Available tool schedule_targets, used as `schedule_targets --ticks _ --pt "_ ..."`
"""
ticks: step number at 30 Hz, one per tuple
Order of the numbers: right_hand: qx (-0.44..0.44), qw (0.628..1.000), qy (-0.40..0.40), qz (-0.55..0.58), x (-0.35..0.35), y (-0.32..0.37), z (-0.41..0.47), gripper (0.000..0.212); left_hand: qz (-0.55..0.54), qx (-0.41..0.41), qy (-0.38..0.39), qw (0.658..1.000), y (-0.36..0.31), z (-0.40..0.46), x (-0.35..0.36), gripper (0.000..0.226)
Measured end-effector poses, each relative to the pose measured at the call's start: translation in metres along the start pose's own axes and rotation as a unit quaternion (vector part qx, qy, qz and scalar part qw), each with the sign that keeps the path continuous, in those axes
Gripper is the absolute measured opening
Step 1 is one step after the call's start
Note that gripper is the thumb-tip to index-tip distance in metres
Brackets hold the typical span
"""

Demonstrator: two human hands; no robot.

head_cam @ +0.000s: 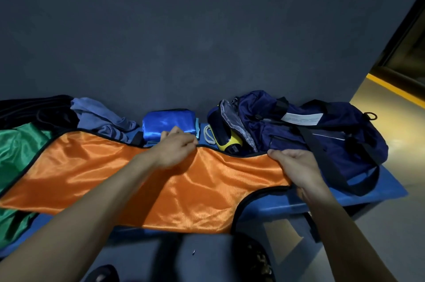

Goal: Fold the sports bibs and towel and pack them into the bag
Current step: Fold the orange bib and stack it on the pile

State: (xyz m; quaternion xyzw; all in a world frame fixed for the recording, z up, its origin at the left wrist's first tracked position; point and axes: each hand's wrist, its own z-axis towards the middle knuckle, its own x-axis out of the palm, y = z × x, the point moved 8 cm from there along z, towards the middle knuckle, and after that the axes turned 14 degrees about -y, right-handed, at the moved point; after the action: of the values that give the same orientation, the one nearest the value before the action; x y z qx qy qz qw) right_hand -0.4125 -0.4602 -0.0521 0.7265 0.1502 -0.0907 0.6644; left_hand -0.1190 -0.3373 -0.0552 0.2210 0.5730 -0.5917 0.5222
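Observation:
An orange sports bib (92,166) with black trim lies spread along the blue bench (379,189). My left hand (174,150) pinches its far edge near the middle. My right hand (296,166) grips its right end, fingers curled round the fabric. A folded shiny blue bib (161,125) sits behind my left hand against the wall. A green bib (18,150) lies at the left, partly under the orange one. A crumpled blue-grey towel (103,118) rests behind it. The navy duffel bag (322,134) stands open at the right end of the bench.
A yellow-and-dark object with a white cord (226,141) lies at the bag's mouth. Dark clothing (34,109) is piled at the far left. A dark wall runs right behind the bench. Floor and my feet show below; a yellow floor stripe (395,90) runs at the right.

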Motion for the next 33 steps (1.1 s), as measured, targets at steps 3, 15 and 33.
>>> schedule_targets --ticks 3,15,33 --pt "0.005 1.0 -0.027 -0.011 -0.002 -0.003 0.003 0.026 0.016 -0.032 0.052 0.998 -0.004 0.004 0.006 0.031" --pt "-0.036 0.994 -0.1 -0.008 -0.01 -0.004 0.01 0.017 0.153 0.099 -0.139 0.973 -0.005 -0.036 0.033 0.03" --pt "-0.101 0.981 -0.159 -0.042 -0.026 0.009 0.008 0.016 0.135 0.073 0.041 0.987 -0.011 -0.091 0.052 0.066"
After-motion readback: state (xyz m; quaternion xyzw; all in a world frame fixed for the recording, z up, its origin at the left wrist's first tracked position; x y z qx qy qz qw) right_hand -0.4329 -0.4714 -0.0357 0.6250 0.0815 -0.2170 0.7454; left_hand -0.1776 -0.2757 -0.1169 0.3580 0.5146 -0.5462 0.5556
